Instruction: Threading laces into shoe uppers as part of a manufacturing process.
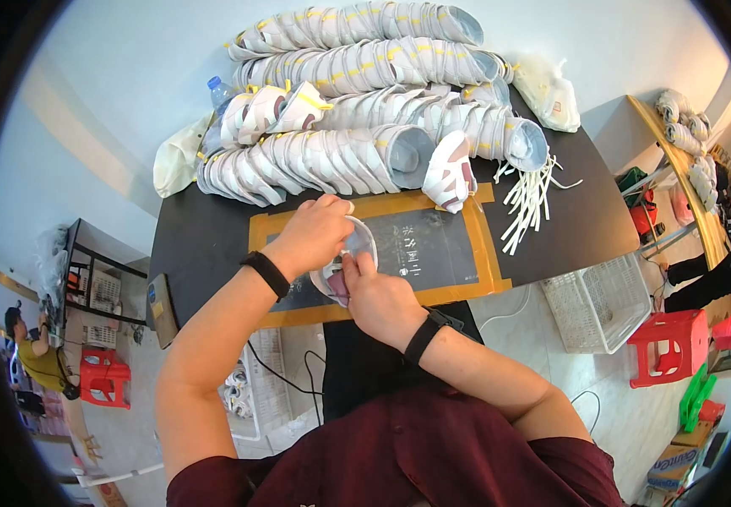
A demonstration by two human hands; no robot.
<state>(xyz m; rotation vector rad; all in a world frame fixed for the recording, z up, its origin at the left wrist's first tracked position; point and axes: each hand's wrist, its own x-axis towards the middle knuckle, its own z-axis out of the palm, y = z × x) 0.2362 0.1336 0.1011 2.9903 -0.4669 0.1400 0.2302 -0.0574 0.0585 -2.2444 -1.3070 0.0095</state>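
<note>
A grey and white shoe upper [369, 232] with a mauve tongue stands above the board in front of me. My left hand [313, 232] pinches its far edge with bent fingers. Into its opening reaches my right hand [380, 297], thumb and fingers gripping the upper near the mauve part; the fingertips are partly hidden. Beyond my hands, a white and mauve upper [448, 176] rests at the board's far edge. A bundle of white laces [527, 207] hangs loose to its right. Long rows of nested uppers [315, 165] lie across the back of the table.
A dark board [433, 245] edged with brown tape lies on the black table [581, 215]. Plastic bags [545, 95] flank the rows. A white crate [597, 304] and red stool [669, 346] stand right; another person [40, 346] is at far left.
</note>
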